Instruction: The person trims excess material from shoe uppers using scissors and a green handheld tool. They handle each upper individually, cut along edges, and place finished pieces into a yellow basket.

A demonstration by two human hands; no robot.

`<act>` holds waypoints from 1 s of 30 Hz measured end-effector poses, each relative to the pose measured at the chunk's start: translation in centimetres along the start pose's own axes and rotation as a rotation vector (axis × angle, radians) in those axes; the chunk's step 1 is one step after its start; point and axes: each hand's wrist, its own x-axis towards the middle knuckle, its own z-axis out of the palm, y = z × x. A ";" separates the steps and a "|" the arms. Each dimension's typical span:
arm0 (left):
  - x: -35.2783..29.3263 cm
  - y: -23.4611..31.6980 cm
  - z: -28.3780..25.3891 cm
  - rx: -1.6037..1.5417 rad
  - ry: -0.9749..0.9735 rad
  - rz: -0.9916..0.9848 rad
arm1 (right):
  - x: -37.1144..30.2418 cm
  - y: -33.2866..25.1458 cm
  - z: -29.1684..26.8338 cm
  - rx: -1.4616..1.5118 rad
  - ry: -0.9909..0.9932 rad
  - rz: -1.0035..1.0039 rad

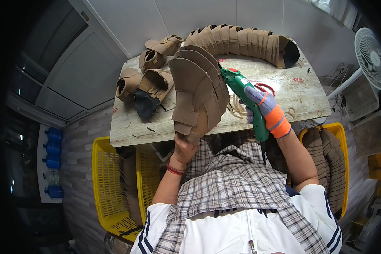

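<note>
Brown shoe uppers (189,86); smooth, overlapping

Pale panelled walls (194,17) rise behind a wood-grain tabletop (142,129) with small red floral marks. A grey framed door (70,74) stands at left, above a grey plank floor (77,169). At right are a white pedestal fan (371,59) and, near the upper edge, white fabric (335,8), perhaps a curtain.

The stack (201,84) in my left fingers (183,143) is left of the tool (240,88) in my right fingers (253,94); on the tabletop (158,127) beyond, a nested row (243,41) lies farthest, loose pieces (131,78) left, scissors (272,89) right. Baskets (106,167) flank me.
</note>
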 end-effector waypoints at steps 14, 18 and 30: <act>11.6 -14.0 -2.2 0.066 0.196 -0.164 | 0.3 -1.1 -3.2 -0.049 0.107 -0.161; 15.8 -17.0 -3.6 0.100 0.279 -0.446 | -0.2 -0.2 -3.9 -0.139 0.132 -0.117; 13.8 -10.2 -8.2 -2.246 0.464 -1.091 | -1.3 2.4 -3.6 -0.989 0.435 -0.913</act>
